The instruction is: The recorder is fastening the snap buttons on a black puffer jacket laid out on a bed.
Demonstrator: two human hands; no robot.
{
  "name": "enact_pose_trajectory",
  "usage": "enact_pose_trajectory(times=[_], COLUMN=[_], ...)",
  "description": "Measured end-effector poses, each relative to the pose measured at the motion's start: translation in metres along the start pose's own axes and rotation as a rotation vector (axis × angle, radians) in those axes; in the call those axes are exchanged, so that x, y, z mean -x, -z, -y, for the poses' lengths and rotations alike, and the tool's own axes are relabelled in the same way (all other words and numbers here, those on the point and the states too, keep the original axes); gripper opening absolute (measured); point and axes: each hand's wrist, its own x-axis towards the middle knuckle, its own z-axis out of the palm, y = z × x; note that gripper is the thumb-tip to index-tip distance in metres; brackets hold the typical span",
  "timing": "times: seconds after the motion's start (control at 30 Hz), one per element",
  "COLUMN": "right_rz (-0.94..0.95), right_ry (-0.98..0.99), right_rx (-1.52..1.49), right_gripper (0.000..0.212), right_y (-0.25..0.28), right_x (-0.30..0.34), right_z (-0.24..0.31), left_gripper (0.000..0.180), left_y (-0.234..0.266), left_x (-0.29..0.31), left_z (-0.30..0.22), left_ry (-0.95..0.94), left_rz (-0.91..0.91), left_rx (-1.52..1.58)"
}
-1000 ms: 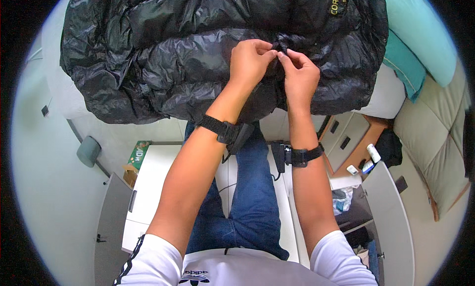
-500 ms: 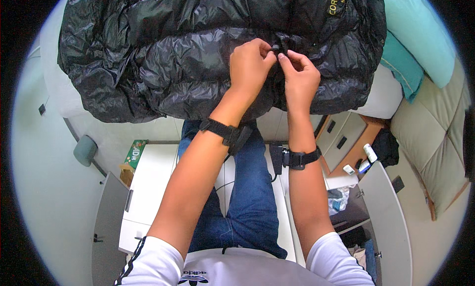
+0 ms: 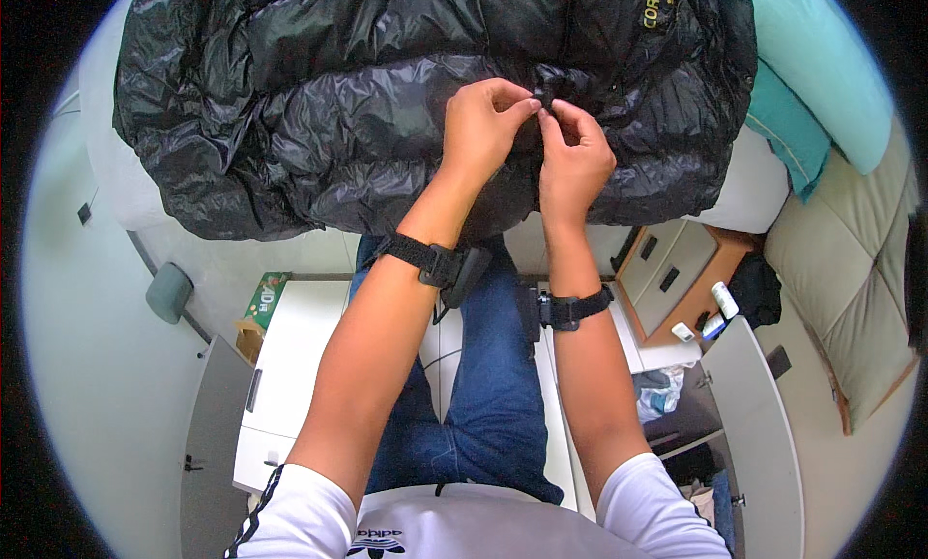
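A glossy black puffer jacket (image 3: 367, 104) lies spread over the white bed at the top of the view, with yellow lettering on its upper right. Both my hands meet at its lower middle, where a dark seam runs up from the hem. My left hand (image 3: 481, 124) pinches thumb against forefinger there. Close beside it, nearly fingertip to fingertip, my right hand (image 3: 577, 158) is also closed in a pinch. The small dark part of the jacket between the fingertips is mostly hidden, so its exact kind cannot be made out. Black straps with small devices circle both wrists.
Pale teal pillows (image 3: 822, 66) and a beige cushioned panel (image 3: 846, 279) stand at the right. A wooden-edged drawer unit (image 3: 677, 269), small bottles and an open cabinet door (image 3: 759, 414) are lower right. White cabinets (image 3: 295, 356) and a green box (image 3: 266, 298) sit lower left.
My right hand has shifted slightly left and down, nearer my left hand. The left hand has barely moved, and both still pinch at the jacket's middle seam.
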Motion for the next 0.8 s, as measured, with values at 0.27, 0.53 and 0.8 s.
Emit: enact_pose_trajectory(times=[0.27,0.53,0.8], right_rz=[-0.020,0.060,0.059], right_ry=[0.019,0.129,-0.125], right_rx=[0.004,0.091,-0.662], right_gripper=[0.034,0.039,0.037], right_y=[-0.007,-0.007,-0.012], right_x=[0.005,0.012,0.005], right_z=[0.003,-0.003,-0.025], left_gripper=[0.018,0.039,0.043], left_y=[-0.003,0.003,-0.002], left_x=[-0.001,-0.002,-0.019], left_z=[0.000,0.003,0.012], left_ry=[0.177,0.270,0.341], left_rz=[-0.037,0.065,0.111], left_rx=[0.186,0.348,0.364])
